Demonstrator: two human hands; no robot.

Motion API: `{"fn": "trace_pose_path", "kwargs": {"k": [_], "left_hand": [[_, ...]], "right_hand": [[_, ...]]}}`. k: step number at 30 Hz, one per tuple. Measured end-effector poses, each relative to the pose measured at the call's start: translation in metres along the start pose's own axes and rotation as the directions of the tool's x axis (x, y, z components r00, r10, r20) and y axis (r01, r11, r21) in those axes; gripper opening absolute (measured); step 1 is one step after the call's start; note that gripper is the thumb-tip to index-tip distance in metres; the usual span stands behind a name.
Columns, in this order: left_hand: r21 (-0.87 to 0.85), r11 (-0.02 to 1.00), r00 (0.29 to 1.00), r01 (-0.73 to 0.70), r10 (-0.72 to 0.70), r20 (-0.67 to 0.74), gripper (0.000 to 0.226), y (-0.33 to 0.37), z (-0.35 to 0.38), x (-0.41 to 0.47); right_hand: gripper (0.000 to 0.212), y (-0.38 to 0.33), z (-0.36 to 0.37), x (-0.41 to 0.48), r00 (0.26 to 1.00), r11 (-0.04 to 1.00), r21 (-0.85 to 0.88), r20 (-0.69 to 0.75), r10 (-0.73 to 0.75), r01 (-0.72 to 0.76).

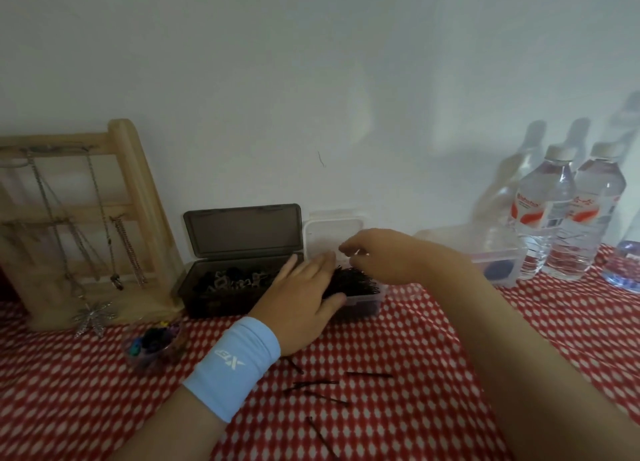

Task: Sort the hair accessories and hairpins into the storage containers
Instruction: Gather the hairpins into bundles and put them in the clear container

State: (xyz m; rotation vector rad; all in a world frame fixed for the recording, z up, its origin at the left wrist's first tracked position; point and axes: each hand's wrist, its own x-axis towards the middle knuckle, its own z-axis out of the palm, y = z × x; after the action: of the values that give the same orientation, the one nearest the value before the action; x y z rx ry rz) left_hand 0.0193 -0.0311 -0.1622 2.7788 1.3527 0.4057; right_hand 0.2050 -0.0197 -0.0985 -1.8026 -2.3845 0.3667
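Against the white wall (pixel 311 62), red-checked cloth (pixel 433 356) carries loose hairpins (pixel 313 384).

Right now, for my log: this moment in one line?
left hand: rests on clear box | right hand: curled above hairpin pile | loose hairpins: on tablecloth

Red tablecloth (pixel 433 339) dotted white, dark hairpins (pixel 356 280).
Light-blue wristband (pixel 232 367) with white lettering behind the grip; smoky-grey box (pixel 242 232) left of it; pale wooden rack (pixel 131 183) farther left.
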Motion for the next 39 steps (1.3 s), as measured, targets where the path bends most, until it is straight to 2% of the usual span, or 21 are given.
{"fn": "trace_pose_path", "kwargs": {"k": [2,4,7,9,12,15,18,20,21,23,25,27,29,31,32,34,39], "left_hand": [[-0.028,0.998,0.997,0.056,-0.058,-0.046,0.067,-0.006,-0.010,-0.001],[0.048,0.995,0.996,0.087,-0.087,0.003,0.067,-0.013,-0.018,-0.002],[0.110,0.993,0.988,0.045,-0.061,0.144,0.070,-0.012,-0.017,-0.004],[0.132,0.991,0.978,0.021,-0.048,0.204,0.077,-0.007,-0.010,-0.006],[0.182,0.983,0.977,0.020,-0.058,0.205,0.082,-0.006,-0.003,-0.006],[0.154,0.987,0.979,0.036,-0.066,0.194,0.082,-0.006,-0.003,-0.006],[0.100,0.994,0.982,0.048,-0.065,0.178,0.079,-0.003,-0.007,-0.007],[0.031,0.999,0.991,0.043,-0.047,0.123,0.075,0.000,-0.013,-0.009],[-0.016,0.999,0.997,0.038,-0.037,0.062,0.072,0.001,-0.018,-0.014],[-0.102,0.995,0.993,0.005,-0.017,-0.117,0.055,0.000,-0.025,-0.023],[-0.142,0.989,0.973,-0.041,0.007,-0.230,0.032,-0.001,-0.030,-0.038],[-0.207,0.977,0.983,-0.043,0.004,-0.182,0.022,-0.001,-0.032,-0.053],[-0.238,0.971,1.000,-0.002,0.005,0.009,0.030,-0.002,-0.032,-0.067],[-0.158,0.987,0.981,0.028,0.004,0.195,0.042,-0.006,-0.028,-0.080],[-0.115,0.993,0.972,0.029,-0.001,0.233,0.044,-0.009,-0.025,-0.085],[-0.090,0.995,0.978,0.042,-0.022,0.209,0.040,-0.013,-0.020,-0.093],[-0.154,0.985,0.990,0.081,-0.061,0.128,0.026,-0.006,-0.025,-0.100]], "right_hand": [[0.039,-0.009,0.011,-0.002,0.996,1.000,-0.002,0.093,-0.008,0.008],[0.040,-0.014,0.027,-0.010,0.990,1.000,-0.008,0.141,-0.015,0.016],[0.064,-0.013,0.049,-0.022,0.995,0.988,-0.137,0.075,-0.059,0.069],[0.071,-0.010,0.054,-0.027,0.996,0.986,-0.140,0.035,-0.087,0.091],[0.074,-0.007,0.056,-0.030,0.995,0.985,-0.143,-0.023,-0.097,0.093],[0.075,-0.009,0.057,-0.033,0.996,0.981,-0.176,-0.032,-0.082,0.075],[0.081,-0.014,0.049,-0.038,0.997,0.997,-0.020,0.010,-0.080,0.080],[0.083,-0.016,0.039,-0.044,0.996,0.991,0.103,-0.045,-0.081,0.085],[0.080,-0.019,0.035,-0.050,0.990,0.991,0.091,-0.112,-0.089,0.099],[0.062,-0.023,0.031,-0.058,0.950,0.988,-0.046,-0.274,-0.152,0.145],[0.040,-0.032,0.028,-0.066,0.917,0.973,-0.136,-0.331,-0.222,0.187],[0.026,-0.039,0.028,-0.076,0.958,0.977,-0.104,-0.202,-0.206,0.188],[0.027,-0.044,0.032,-0.084,0.990,0.982,-0.130,0.062,-0.128,0.135],[0.034,-0.045,0.040,-0.087,0.977,0.975,-0.201,0.205,-0.056,0.098],[0.033,-0.046,0.044,-0.086,0.978,0.976,-0.201,0.203,-0.040,0.081],[0.023,-0.047,0.051,-0.081,0.984,0.989,-0.131,0.171,-0.040,0.063],[0.017,-0.061,0.056,-0.076,0.987,0.992,0.045,0.102,-0.121,0.117]]}}
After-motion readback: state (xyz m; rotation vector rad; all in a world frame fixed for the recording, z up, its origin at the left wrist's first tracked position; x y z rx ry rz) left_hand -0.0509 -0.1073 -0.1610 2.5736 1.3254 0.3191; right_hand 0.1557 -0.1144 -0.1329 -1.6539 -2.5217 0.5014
